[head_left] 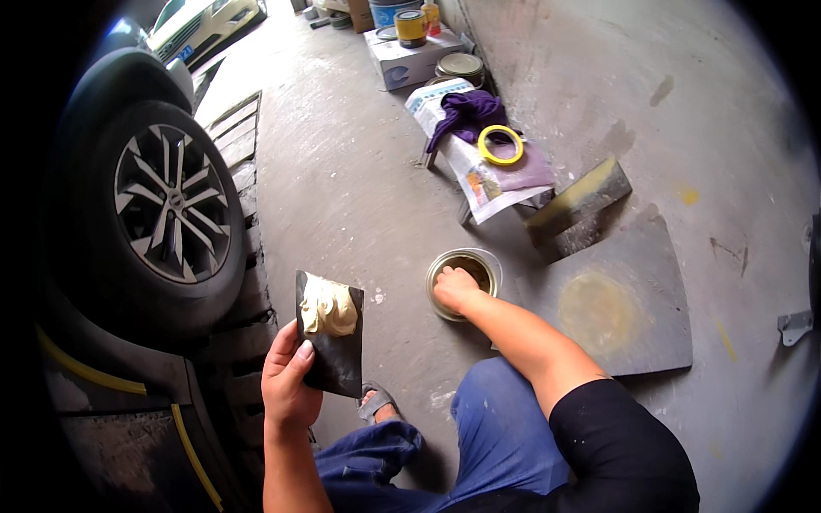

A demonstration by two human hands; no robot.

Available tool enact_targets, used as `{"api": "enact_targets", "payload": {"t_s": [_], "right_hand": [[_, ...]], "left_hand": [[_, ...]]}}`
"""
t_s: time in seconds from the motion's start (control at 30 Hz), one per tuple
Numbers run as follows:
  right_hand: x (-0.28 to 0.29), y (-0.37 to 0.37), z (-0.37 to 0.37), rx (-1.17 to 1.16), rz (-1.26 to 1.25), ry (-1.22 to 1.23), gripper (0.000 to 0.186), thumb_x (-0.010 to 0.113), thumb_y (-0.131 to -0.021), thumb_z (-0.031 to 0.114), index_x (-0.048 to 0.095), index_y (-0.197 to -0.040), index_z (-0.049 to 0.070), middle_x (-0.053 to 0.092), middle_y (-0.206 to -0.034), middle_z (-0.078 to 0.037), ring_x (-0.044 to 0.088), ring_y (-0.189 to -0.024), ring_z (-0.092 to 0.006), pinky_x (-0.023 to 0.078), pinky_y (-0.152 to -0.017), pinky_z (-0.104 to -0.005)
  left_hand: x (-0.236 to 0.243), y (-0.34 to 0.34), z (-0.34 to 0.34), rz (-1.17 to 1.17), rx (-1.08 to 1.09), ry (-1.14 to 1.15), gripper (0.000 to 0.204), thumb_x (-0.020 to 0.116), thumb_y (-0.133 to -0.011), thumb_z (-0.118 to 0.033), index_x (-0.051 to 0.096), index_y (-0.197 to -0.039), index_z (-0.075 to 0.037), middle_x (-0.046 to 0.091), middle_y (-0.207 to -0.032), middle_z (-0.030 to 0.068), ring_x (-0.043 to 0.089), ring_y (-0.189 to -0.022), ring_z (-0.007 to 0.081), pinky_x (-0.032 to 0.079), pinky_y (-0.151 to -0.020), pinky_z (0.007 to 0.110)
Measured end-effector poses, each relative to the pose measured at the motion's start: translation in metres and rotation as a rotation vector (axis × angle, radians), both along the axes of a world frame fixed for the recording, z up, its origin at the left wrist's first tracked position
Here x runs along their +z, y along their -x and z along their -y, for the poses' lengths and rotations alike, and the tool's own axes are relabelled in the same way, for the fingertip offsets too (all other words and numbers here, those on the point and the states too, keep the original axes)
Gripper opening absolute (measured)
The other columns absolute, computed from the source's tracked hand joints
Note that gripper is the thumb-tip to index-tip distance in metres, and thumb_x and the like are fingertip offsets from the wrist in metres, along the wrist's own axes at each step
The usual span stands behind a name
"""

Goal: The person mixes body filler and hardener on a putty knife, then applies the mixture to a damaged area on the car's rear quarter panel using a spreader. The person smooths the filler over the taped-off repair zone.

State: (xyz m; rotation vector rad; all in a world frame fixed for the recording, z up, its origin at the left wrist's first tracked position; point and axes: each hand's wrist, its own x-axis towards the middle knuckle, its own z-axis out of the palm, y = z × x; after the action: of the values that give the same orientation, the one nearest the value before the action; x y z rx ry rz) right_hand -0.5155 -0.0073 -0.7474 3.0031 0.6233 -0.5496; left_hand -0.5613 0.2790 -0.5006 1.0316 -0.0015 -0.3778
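My left hand (291, 385) grips a flat black board (335, 366) by its left side, thumb on top and fingers underneath. A thick dollop of cream-coloured putty (327, 308) covers the upper part of the board. My right hand (457, 288) reaches into an open round tin (434, 301) standing on the floor. Its fingers are curled down inside the rim; their tips, and whatever they grip, are hidden. A wire bail handle leans out on the tin's right side.
A car wheel (175, 201) and body panel stand close on the left. Ahead, a low stool carries paper, a purple cloth (470, 115) and a yellow tape roll (500, 145). On the right lies a stained grey board (658, 291). Farther off, a box (415, 61) bears cans.
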Motion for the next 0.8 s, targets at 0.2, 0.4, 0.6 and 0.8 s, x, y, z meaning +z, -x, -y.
{"api": "enact_targets", "payload": {"t_s": [0.2,0.4,0.6,0.8], "right_hand": [[-0.023,0.000,0.018,0.195,-0.095,0.051,0.018,0.056,-0.080,0.023,0.073,-0.076,0.018,0.069,-0.091,0.001,0.060,-0.096,-0.0210,0.045,-0.080,-0.0370],[-0.016,-0.003,0.019,0.335,-0.175,0.161,0.018,0.056,-0.080,0.025,0.073,-0.077,0.019,0.069,-0.091,0.003,0.056,-0.101,-0.0183,0.042,-0.081,-0.0344],[0.052,0.010,0.023,0.198,-0.089,0.125,0.015,0.061,-0.078,0.022,0.074,-0.084,0.017,0.068,-0.094,0.002,0.052,-0.104,-0.0187,0.039,-0.083,-0.0350],[0.099,0.054,0.076,-0.247,0.188,-0.290,0.018,0.058,-0.078,0.010,0.073,-0.088,0.013,0.067,-0.097,0.001,0.052,-0.105,-0.0225,0.040,-0.087,-0.0376]], "left_hand": [[-0.009,0.007,-0.023,-0.033,0.074,-0.045,0.041,0.052,-0.091,-0.002,0.047,-0.130,0.006,0.058,-0.124,0.0137,0.056,-0.114,0.0204,0.040,-0.101,0.033],[-0.006,0.004,-0.021,-0.045,0.076,-0.035,0.040,0.051,-0.091,-0.002,0.047,-0.130,0.006,0.059,-0.124,0.0138,0.056,-0.113,0.0204,0.041,-0.101,0.033],[-0.003,-0.001,-0.013,-0.025,0.014,-0.017,0.042,0.051,-0.089,-0.001,0.047,-0.131,0.005,0.057,-0.125,0.0133,0.055,-0.115,0.0218,0.041,-0.102,0.035],[-0.012,-0.011,0.003,-0.025,-0.055,-0.038,0.041,0.051,-0.089,-0.001,0.048,-0.130,0.003,0.058,-0.124,0.0124,0.057,-0.113,0.0216,0.043,-0.100,0.035]]}}
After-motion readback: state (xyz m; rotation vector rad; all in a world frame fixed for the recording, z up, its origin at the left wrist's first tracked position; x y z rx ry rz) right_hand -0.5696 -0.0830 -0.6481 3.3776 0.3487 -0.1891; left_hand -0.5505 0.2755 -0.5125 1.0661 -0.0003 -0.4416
